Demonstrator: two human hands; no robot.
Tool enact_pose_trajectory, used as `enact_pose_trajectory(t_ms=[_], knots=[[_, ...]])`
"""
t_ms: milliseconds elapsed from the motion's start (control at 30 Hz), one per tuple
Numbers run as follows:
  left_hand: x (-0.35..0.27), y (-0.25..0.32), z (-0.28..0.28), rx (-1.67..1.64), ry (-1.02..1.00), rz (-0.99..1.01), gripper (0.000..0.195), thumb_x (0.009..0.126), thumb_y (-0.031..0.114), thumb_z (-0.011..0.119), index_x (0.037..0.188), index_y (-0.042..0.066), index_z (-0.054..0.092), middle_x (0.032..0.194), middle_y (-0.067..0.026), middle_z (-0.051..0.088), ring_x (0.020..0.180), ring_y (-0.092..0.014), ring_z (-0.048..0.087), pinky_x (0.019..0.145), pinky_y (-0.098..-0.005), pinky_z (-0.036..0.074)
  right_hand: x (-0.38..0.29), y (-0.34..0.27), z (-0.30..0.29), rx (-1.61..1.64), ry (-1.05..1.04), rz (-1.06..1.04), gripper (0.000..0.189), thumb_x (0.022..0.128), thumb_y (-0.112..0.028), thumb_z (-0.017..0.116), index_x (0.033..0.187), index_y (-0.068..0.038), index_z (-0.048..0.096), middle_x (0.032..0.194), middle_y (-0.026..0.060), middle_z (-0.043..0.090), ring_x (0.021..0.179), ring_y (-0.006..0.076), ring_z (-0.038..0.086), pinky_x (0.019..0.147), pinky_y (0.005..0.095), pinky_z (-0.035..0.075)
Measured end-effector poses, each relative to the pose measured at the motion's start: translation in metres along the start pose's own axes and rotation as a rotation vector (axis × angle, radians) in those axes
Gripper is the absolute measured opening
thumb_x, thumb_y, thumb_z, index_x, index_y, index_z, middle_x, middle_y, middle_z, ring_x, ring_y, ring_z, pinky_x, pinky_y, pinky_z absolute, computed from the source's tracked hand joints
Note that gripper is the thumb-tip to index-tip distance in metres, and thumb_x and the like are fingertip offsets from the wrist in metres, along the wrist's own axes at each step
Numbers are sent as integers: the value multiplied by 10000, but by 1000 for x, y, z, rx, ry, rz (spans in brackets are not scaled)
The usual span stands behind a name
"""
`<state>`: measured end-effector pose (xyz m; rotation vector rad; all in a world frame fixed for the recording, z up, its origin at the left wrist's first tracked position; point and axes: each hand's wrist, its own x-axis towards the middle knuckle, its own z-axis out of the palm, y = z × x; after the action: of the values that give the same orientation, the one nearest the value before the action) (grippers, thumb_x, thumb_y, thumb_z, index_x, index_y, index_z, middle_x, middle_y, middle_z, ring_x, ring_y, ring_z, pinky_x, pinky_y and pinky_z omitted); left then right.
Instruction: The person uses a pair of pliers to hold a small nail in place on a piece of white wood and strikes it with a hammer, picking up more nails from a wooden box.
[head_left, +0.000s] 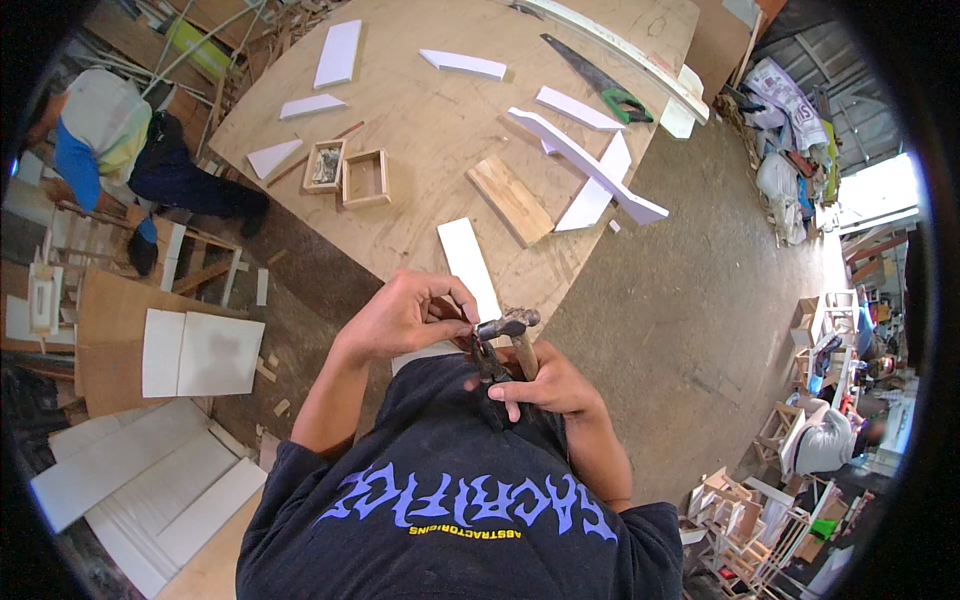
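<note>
My right hand (551, 379) is closed around a hammer (526, 352) with a wooden handle and a pair of dark pliers (489, 360). The hammer head stands above the hand, close to the plier jaws. My left hand (412, 311) has its thumb and forefinger pinched at the jaws; whatever small thing is between them is too small to tell. Just beyond the hands a white board (469, 262) lies on the plywood table (420, 135). Two small wooden boxes lie further left, one (325, 166) with small metal pieces, the other (366, 178) showing its bare bottom.
A handsaw (600, 82), a bare wood block (511, 199), a curved white piece (589, 165) and several white cut pieces lie on the table. White panels (217, 352) are at left. A person (112, 142) bends at upper left; another person (821, 442) is far right.
</note>
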<state>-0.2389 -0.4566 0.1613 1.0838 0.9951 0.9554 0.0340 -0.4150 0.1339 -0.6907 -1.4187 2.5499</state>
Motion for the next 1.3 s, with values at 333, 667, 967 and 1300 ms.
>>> enact_pose_trajectory(t_ms=[333,667,967,1300], knots=[[15,13,-8,193,-99,-75,161,881,-117,733,1026,-50,715,969,-93,767,918,-160,749,831,-310,637,0,-2,-2,22,-84,71,519,971,-115,768,1435,37,590,1146,152,773,603,95,628,593,252,526],[25,35,-6,312,-143,-133,140,840,-71,776,962,-36,718,876,-68,758,800,-135,757,727,-284,611,3,-3,-2,101,-103,70,572,950,-116,782,1428,104,557,1094,213,769,594,84,625,514,231,496],[33,33,-16,263,-223,-162,123,838,-91,770,931,-45,704,821,-79,754,785,-144,760,691,-264,597,7,-2,-2,84,-111,121,538,950,-123,778,1395,110,587,1083,184,768,606,86,626,543,232,500],[24,-34,-3,-296,-13,-19,344,971,108,774,1256,-49,663,1053,-107,774,956,-178,744,855,-313,603,9,10,-5,74,46,-100,394,984,-152,771,1311,41,663,1003,107,768,655,82,611,632,243,507]])
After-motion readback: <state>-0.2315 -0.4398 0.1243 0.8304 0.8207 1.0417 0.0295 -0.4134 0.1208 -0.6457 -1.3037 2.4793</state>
